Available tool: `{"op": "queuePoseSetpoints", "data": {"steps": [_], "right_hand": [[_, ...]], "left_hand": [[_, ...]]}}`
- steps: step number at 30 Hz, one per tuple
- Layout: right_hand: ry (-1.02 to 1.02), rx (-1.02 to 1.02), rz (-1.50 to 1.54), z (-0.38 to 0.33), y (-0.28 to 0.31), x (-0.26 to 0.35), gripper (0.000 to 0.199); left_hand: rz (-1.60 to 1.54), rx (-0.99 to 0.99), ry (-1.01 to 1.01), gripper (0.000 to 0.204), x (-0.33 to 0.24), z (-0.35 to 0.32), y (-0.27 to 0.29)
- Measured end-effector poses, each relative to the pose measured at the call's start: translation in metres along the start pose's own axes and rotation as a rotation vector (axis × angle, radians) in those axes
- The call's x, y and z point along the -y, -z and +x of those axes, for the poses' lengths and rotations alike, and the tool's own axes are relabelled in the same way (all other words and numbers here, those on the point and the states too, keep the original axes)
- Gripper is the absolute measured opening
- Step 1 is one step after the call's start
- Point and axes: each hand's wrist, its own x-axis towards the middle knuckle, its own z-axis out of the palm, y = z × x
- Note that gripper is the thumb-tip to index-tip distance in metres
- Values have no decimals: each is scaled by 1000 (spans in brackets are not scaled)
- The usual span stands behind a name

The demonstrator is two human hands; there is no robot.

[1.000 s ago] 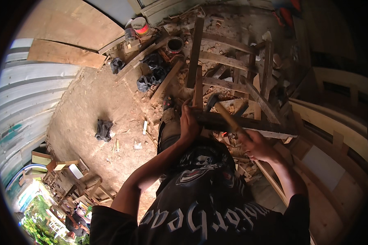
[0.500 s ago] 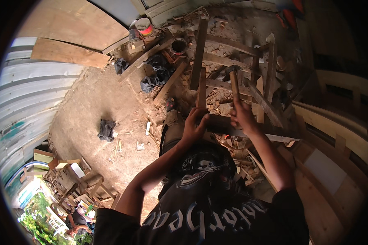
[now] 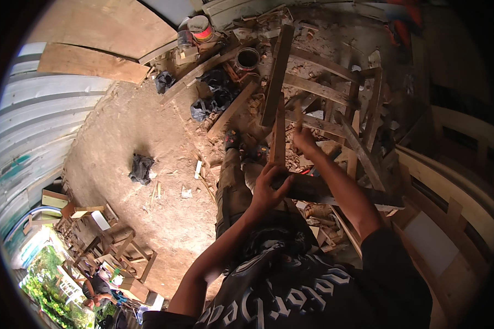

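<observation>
My left hand point(image 3: 270, 187) grips the near end of a dark wooden rail point(image 3: 335, 193) that lies across a rough frame of slats point(image 3: 318, 90). An upright slat point(image 3: 279, 134) rises just above that hand. My right hand point(image 3: 305, 141) is lifted over the frame, to the right of the upright slat, with its fingers closed on a slim wooden handle point(image 3: 299, 124). Only a short stub of the handle shows, and its head is hidden. My legs and a shoe point(image 3: 233, 140) lie below the frame.
Wood scraps and chips cover the dirt floor. Paint cans point(image 3: 202, 27) and a dark pot point(image 3: 247, 58) stand at the back, beside plywood sheets point(image 3: 90, 64). A dark rag point(image 3: 141, 168) lies at left. Small wooden stools point(image 3: 96, 216) and another person point(image 3: 96, 285) are at lower left. Pale wooden frames point(image 3: 455, 203) lean at right.
My right hand left the dark rail and rose up and to the left over the frame with the handle. My left hand slid lower along the rail and kept its grip.
</observation>
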Motion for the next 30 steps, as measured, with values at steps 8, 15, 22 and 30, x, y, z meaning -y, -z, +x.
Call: {"op": "queuePoseSetpoints", "data": {"steps": [8, 15, 22, 30], "right_hand": [[297, -52, -146, 54, 15, -30, 58], [241, 126, -381, 51, 29, -16, 55], [-21, 326, -393, 41, 37, -11, 53], [27, 284, -535, 46, 55, -1, 54]], "left_hand": [[-10, 10, 5, 23, -5, 2, -1], [-6, 31, 28, 23, -3, -2, 1], [26, 15, 12, 23, 0, 0, 0], [14, 56, 85, 23, -13, 1, 0]]}}
